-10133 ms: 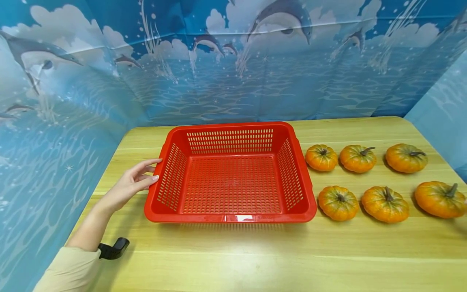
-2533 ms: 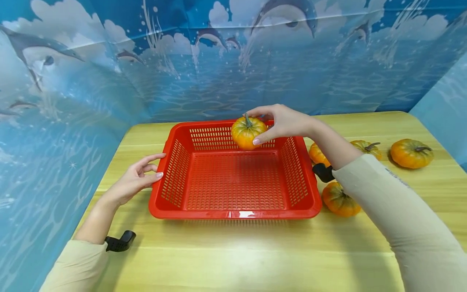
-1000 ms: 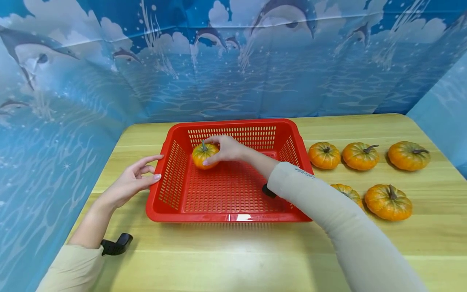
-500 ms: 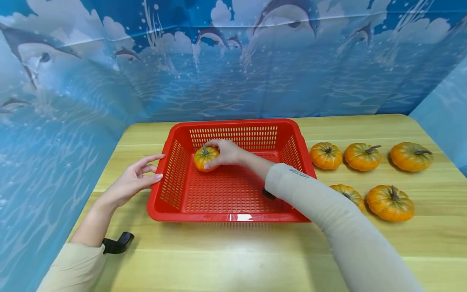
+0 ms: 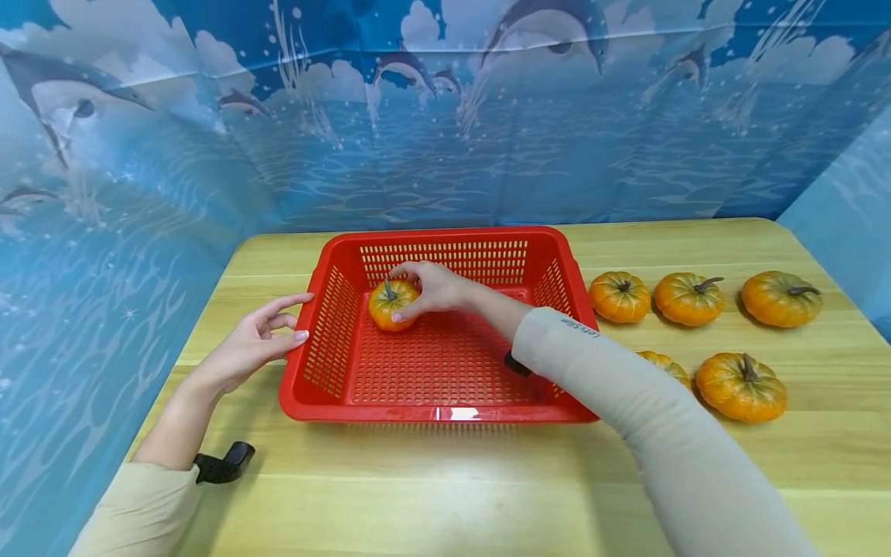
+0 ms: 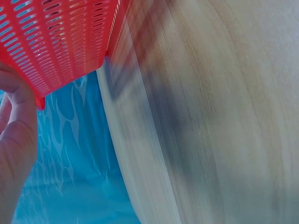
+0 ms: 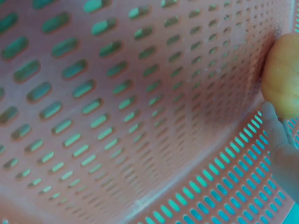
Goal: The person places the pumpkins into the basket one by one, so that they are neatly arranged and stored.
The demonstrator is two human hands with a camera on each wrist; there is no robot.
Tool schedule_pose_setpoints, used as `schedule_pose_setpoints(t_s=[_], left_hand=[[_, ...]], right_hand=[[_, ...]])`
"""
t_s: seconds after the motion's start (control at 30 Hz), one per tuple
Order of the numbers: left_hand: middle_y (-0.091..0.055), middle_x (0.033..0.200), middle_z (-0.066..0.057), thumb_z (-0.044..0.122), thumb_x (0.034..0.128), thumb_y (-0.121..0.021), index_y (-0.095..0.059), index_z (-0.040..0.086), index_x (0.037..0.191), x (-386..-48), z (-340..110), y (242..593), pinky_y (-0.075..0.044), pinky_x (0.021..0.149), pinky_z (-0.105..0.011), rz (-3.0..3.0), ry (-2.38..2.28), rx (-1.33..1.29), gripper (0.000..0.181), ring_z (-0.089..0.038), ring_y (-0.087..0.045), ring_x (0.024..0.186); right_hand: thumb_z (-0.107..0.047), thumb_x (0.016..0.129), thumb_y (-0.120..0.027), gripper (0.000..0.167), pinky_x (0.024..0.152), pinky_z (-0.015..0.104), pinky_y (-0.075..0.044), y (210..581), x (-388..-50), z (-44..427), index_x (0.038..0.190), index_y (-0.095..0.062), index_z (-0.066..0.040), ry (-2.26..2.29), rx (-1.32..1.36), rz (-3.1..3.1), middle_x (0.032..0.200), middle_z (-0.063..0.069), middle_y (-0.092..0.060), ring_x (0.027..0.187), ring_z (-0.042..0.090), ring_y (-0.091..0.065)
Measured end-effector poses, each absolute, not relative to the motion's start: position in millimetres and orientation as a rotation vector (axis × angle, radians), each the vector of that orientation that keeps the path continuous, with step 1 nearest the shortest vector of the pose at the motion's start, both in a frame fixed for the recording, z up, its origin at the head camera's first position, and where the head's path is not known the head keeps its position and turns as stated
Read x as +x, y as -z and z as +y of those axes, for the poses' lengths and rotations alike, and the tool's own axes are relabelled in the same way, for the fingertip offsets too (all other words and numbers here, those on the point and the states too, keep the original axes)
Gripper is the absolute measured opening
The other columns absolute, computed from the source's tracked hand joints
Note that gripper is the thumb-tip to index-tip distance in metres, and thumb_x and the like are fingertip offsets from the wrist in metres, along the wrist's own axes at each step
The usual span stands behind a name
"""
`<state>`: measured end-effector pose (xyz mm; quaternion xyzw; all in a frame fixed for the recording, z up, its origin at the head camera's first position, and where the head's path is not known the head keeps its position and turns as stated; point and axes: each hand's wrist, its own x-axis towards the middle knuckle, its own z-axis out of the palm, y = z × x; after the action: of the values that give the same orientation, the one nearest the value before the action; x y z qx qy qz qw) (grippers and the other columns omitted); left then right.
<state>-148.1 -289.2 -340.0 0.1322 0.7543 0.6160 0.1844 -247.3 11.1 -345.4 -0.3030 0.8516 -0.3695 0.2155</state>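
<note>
A red perforated plastic basket sits on the wooden table. My left hand holds its left rim, thumb and index finger spread along the edge; the left wrist view catches part of this hand beside the basket wall. Inside, towards the back left corner, is a small orange pumpkin with its stem up. My right hand reaches over the right rim and grips it between thumb and fingers. In the right wrist view the pumpkin appears at or very near the basket floor, with the hand against it.
Several more pumpkins stand right of the basket: a back row ending with a greenish one, and in front an orange one and another partly behind the right sleeve. A blue dolphin-print curtain hangs behind the table.
The pumpkin from the right end of the front row came over the basket in my right hand, then moved left and down into it. My left hand has stayed at the rim.
</note>
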Motion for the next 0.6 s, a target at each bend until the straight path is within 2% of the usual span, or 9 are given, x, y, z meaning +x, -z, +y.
schedule_pose_setpoints(t_s=[0.23, 0.6], left_hand=[[-0.055, 0.099, -0.010, 0.004, 0.0922, -0.056, -0.031, 0.006, 0.143, -148, -289, 339, -0.055, 0.075, -0.036, 2.122, -1.751, 0.373, 0.056, -0.020, -0.065, 0.084], [-0.056, 0.099, -0.010, 0.004, 0.0921, -0.056, -0.030, 0.006, 0.143, -148, -288, 339, -0.055, 0.076, -0.036, 2.109, -1.758, 0.382, 0.057, -0.021, -0.065, 0.085]], right_hand=[[-0.021, 0.077, -0.077, 0.068, 0.095, 0.037, -0.043, 335, -245, 18, 0.136, -0.045, -0.008, 1.097, -0.789, 2.324, 0.132, 0.014, -0.045, 0.120, 0.026, -0.042], [-0.019, 0.079, -0.075, 0.065, 0.089, 0.037, -0.047, 308, -236, 39, 0.136, -0.045, -0.008, 1.282, -0.747, 2.215, 0.135, 0.015, -0.042, 0.117, 0.031, -0.044]])
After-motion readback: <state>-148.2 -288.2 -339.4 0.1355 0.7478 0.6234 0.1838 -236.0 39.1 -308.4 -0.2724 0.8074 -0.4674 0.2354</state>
